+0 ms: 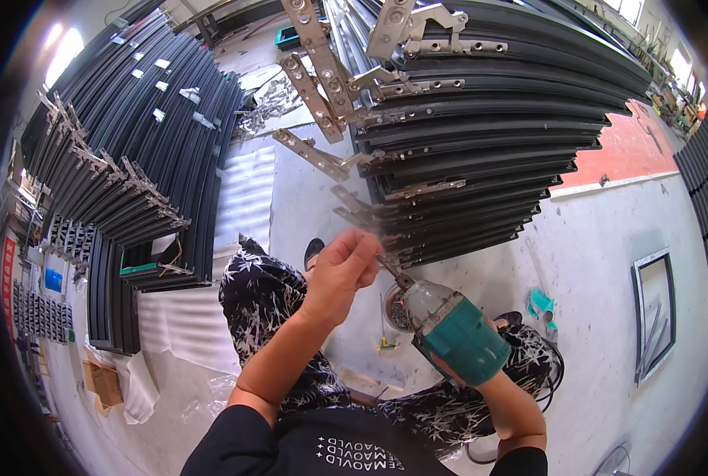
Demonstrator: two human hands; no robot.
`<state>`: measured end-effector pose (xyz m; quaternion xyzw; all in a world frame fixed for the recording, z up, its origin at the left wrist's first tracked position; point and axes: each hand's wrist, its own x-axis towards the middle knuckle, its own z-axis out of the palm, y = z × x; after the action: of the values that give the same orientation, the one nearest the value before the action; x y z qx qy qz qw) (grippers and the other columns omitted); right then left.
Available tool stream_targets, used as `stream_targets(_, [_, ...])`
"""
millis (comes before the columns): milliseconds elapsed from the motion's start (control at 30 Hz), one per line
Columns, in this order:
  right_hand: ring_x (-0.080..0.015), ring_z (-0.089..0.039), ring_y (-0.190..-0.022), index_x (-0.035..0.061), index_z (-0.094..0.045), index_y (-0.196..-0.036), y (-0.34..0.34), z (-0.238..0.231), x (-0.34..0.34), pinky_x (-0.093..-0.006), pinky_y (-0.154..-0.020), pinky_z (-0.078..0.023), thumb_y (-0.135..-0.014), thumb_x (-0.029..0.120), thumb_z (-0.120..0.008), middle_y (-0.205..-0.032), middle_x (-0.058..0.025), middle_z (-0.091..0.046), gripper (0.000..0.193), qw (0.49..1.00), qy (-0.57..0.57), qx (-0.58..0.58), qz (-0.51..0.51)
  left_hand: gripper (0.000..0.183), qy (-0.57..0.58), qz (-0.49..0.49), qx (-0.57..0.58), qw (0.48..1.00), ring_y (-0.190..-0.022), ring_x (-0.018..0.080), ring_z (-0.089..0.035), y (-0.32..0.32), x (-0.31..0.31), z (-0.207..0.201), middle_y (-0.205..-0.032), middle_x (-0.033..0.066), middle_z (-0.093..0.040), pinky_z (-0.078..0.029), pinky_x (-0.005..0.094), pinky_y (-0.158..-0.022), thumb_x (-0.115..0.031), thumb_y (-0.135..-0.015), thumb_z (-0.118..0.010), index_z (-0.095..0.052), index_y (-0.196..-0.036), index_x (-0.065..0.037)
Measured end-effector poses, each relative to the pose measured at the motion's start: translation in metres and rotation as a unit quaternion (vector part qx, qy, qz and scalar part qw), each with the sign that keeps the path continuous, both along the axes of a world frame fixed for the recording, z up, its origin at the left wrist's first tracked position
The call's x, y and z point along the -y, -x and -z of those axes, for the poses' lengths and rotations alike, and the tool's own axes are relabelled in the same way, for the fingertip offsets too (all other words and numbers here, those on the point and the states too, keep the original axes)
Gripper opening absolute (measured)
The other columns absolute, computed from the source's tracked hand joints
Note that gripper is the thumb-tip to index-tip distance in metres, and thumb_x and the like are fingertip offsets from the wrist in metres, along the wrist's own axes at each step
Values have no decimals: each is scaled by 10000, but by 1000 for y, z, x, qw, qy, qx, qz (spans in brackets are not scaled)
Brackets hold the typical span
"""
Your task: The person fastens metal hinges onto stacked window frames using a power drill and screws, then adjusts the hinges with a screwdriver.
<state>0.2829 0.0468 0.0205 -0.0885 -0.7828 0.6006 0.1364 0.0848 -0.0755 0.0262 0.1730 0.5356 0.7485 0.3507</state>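
Note:
My right hand [443, 367] is wrapped round the grip of a teal and grey power drill [469, 337], mostly hidden under its body. The drill tilts up and to the left, and its bit end [402, 278] points at the ends of the dark profiles. Just left of that end is my left hand [348, 263], its thumb and fingers pinched together. What they pinch is too small and blurred to name. Beyond both hands lies a stack of black metal profiles [481, 135]. Silver hinge arms [310, 153] stick out from its near left ends.
A second stack of dark profiles [144, 103] with hinge arms stands at the left. Between my legs is a round container of small metal parts [399, 308]. A dark rectangular frame [654, 313] lies on the floor at right; a cardboard box [102, 382] sits at lower left.

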Motion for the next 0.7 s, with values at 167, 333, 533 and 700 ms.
stream_targets(167, [-171,-656,-855,-109,-518,-1180,2,6,-1,-281,-721,-546,-890,134,-555,-1030,-135,-652,380,994,109,21,-11,213,-31,12,19,999,-524,70,-337,1,-8,-8,-588,-26,-435,-278,225,-510,-212,-974,-527,-540,-871,-26])
stream_targets(333, [-196,-641,-894,-44,-532,-1181,17,6,-5,-333,-789,-517,-907,217,-512,-1048,-121,-647,379,984,174,-23,41,305,-80,-1,47,996,-504,60,-286,2,-18,-32,-572,-50,-365,-255,219,-486,-295,-996,-469,-544,-879,-24])
stream_targets(533, [-222,-615,-961,57,-558,-1178,53,17,-22,-399,-890,-469,-907,299,-480,-1075,-86,-641,372,978,-42,-141,148,336,45,-207,-258,943,-472,13,-209,48,15,-51,-546,-92,-295,-134,219,-448,-339,-986,-476,-556,-828,-54])
stream_targets(700, [-235,-611,-960,113,-594,-1137,70,23,-32,-434,-914,-463,-871,281,-532,-1050,-54,-647,320,969,141,-141,146,327,99,-213,-439,867,-541,-1,-270,99,31,-106,-605,-92,-341,-181,198,-482,-343,-987,-467,-581,-854,-67])
